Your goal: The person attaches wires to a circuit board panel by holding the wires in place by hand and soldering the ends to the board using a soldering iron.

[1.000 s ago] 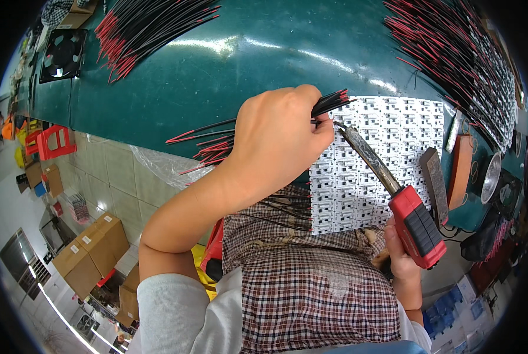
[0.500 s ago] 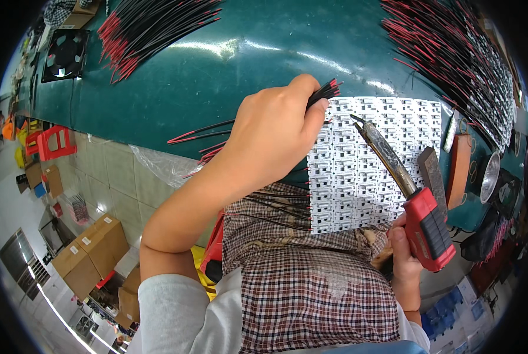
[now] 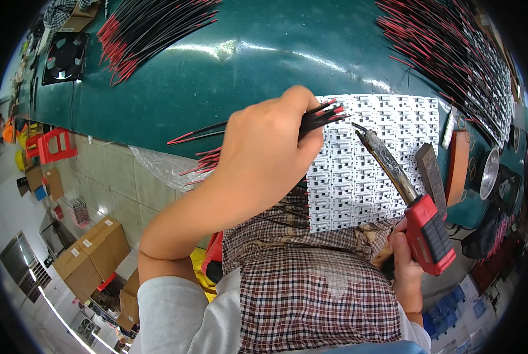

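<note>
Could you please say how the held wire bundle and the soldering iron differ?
The wire bundle is many thin strands in the left hand; the soldering iron is a thick-handled tool in the right hand. The bundle's visible ends point rightward; the iron's tip points up-left. Both show red and black.

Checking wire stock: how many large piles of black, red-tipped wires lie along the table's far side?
2: left pile, upper left of the picture; right pile, upper right. Others may be hidden beyond the picture's edge.

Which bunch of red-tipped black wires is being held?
The small bunch in the left hand; the larger upper-left bunch and upper-right bunch lie untouched.
</note>
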The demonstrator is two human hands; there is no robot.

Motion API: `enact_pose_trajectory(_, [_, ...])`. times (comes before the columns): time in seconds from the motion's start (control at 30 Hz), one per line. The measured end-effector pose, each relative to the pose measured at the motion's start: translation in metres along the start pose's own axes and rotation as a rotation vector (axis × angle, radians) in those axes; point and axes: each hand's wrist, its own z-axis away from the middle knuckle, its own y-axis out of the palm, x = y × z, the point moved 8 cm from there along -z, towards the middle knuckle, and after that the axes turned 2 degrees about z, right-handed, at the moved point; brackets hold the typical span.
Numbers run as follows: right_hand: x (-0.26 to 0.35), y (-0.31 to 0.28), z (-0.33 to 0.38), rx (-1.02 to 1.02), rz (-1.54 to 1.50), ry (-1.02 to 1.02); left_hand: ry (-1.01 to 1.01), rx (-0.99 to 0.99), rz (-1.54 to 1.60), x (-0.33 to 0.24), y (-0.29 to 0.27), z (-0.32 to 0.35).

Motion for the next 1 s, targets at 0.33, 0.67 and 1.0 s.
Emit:
enact_pose_trajectory(0.33, [0.012,0.008,-0.003,0.063,0.039,-0.122,-0.017,0.15,-0.056,0.003,0.024,0.009])
enact_pose_trajectory(0.67, [0.024,0.026,-0.014,0.159,0.058,-0.216,0.021,0.044,-0.113,0.005,0.027,0.009])
enact_pose_trajectory(1.0, [0.028,0.032,-0.018,0.18,0.066,-0.275,0.062,0.008,-0.147,0.002,0.027,0.01])
